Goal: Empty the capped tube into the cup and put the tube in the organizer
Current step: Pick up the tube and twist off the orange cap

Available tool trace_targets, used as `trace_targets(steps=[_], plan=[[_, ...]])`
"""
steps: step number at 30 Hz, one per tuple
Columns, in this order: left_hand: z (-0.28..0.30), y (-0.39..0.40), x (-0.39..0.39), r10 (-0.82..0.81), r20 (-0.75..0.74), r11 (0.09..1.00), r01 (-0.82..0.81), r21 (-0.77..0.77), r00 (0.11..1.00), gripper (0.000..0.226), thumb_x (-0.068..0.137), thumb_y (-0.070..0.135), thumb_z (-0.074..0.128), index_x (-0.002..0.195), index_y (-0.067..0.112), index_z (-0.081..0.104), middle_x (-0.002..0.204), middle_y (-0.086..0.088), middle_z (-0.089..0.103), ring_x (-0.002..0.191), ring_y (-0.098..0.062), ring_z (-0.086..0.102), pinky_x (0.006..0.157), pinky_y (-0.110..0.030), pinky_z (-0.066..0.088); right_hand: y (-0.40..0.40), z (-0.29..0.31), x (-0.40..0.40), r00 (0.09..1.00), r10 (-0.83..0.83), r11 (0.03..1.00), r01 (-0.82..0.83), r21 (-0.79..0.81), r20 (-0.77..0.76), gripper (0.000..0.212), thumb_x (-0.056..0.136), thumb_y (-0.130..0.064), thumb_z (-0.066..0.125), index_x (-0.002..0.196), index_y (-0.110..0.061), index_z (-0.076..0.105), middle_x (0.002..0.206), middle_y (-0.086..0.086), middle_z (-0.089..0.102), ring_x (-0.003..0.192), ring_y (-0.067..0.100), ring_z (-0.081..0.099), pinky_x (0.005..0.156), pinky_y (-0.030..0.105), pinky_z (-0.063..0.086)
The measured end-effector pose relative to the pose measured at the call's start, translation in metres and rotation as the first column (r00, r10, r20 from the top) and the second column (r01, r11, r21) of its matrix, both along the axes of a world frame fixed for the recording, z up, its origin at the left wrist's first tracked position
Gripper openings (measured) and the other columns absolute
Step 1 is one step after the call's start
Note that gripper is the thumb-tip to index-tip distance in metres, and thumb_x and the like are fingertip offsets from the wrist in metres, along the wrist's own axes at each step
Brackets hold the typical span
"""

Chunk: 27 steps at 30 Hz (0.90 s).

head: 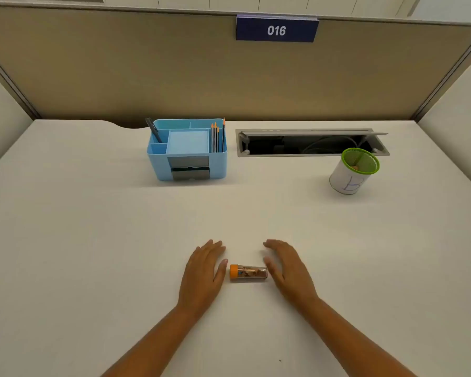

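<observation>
Two flat hands, left hand [201, 273] and right hand [286, 270], flank the capped tube [248, 272] lying on the desk [93, 240], fingers apart, holding nothing, seemingly poised to lift it.

Quick count from us: we've got two hands, left hand [201, 273] and right hand [286, 270], both spread flat with nothing in them. One capped tube [248, 272] sits right between the fingers [215, 247], with one orange cap [234, 272] by the left thumb. Well beyond the fingertips there's one blue organizer [188, 170], four pencils [217, 137] plus one dark pen [154, 130] in it, and one green-rimmed cup [351, 175]. One counter [93, 240].
</observation>
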<state>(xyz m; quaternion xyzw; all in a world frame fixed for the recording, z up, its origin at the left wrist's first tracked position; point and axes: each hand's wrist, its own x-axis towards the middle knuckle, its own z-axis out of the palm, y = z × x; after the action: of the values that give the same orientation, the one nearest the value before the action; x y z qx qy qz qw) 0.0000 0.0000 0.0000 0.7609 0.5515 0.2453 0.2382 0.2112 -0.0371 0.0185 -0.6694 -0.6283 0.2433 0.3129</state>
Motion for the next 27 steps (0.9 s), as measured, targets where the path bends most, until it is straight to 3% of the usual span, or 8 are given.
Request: trace_targets(steps=[4,6,10,13,15,18,21,27], plan=[[0.003,-0.009,0.001,-0.126,-0.057,0.990,0.130,0.063,0.990,0.052,0.087,0.054,0.037,0.125,0.020,0.050,0.136,0.006,0.048,0.132,-0.011,0.034,0.113,-0.024,0.013,-0.006,-0.005,-0.016,0.937,0.261,0.959,-0.278,0.046,0.233,0.055,0.082,-0.057,0.051,0.122,-0.019,0.053,0.125,-0.003,0.057,0.119,0.008,0.048,0.112,0.032,0.028],[0.002,-0.009,0.001,-0.145,-0.047,0.986,0.149,0.076,0.988,0.061,0.083,0.064,0.032,0.121,0.020,0.053,0.133,0.007,0.050,0.130,-0.010,0.035,0.111,-0.023,0.013,-0.005,-0.010,-0.020,0.914,0.276,0.948,-0.310,0.072,0.297,0.052,0.081,-0.056,0.054,0.117,-0.019,0.056,0.119,-0.002,0.061,0.114,0.012,0.053,0.109,0.035,0.030],[0.004,-0.003,0.001,-0.115,0.047,0.993,0.114,0.034,0.992,0.036,0.079,0.048,0.057,0.105,0.023,0.062,0.122,0.011,0.057,0.123,-0.005,0.040,0.108,-0.030,0.026,-0.002,-0.010,-0.025,0.927,0.212,0.959,-0.258,0.114,0.309,0.034,0.083,-0.041,0.060,0.108,-0.018,0.062,0.109,0.001,0.064,0.105,0.017,0.058,0.104,0.040,0.037],[0.015,-0.002,0.006,-0.018,0.233,0.995,0.040,-0.089,0.972,0.022,0.075,0.036,0.068,0.095,0.028,0.063,0.106,0.020,0.060,0.110,0.000,0.050,0.096,-0.025,0.036,-0.002,-0.002,-0.033,0.963,0.179,0.975,-0.201,0.091,0.203,0.030,0.085,-0.035,0.060,0.110,-0.018,0.060,0.105,-0.001,0.065,0.098,0.017,0.059,0.099,0.032,0.040],[0.028,-0.002,0.013,0.109,0.425,0.964,0.010,-0.267,0.899,0.014,0.076,0.032,0.068,0.089,0.033,0.062,0.099,0.017,0.066,0.100,0.001,0.057,0.086,-0.019,0.044,-0.001,0.008,-0.040,0.987,0.136,0.988,-0.141,0.061,0.086,0.029,0.087,-0.035,0.057,0.113,-0.022,0.056,0.104,-0.006,0.065,0.094,0.010,0.059,0.086,0.020,0.044],[0.047,0.001,0.028,0.278,0.599,0.915,-0.019,-0.402,0.751,0.012,0.081,0.028,0.064,0.091,0.033,0.061,0.098,0.009,0.068,0.097,-0.004,0.062,0.076,-0.012,0.050,0.001,0.022,-0.051,0.993,0.070,0.996,-0.076,-0.050,-0.100,0.029,0.090,-0.042,0.048,0.116,-0.029,0.048,0.096,-0.020,0.060,0.083,-0.007,0.056,0.070,0.010,0.042],[0.065,0.001,0.044,0.361,0.695,0.880,0.020,-0.475,0.623,0.016,0.084,0.027,0.059,0.100,0.029,0.060,0.105,0.003,0.067,0.099,-0.007,0.062,0.081,-0.019,0.051,0.002,0.031,-0.061,0.971,0.018,0.997,-0.036,-0.073,-0.240,0.021,0.093,-0.043,0.041,0.110,-0.032,0.043,0.083,-0.020,0.060,0.072,-0.008,0.057,0.061,0.013,0.044],[0.091,-0.002,0.069,0.334,0.771,0.889,0.092,-0.449,0.542,0.022,0.087,0.033,0.051,0.107,0.026,0.059,0.106,0.005,0.069,0.099,-0.006,0.064,0.085,-0.023,0.051,0.001,0.047,-0.079,0.869,-0.121,0.992,0.116,-0.041,-0.480,0.014,0.098,-0.030,0.035,0.106,-0.024,0.043,0.089,-0.013,0.065,0.082,-0.003,0.065,0.064,0.014,0.052]])
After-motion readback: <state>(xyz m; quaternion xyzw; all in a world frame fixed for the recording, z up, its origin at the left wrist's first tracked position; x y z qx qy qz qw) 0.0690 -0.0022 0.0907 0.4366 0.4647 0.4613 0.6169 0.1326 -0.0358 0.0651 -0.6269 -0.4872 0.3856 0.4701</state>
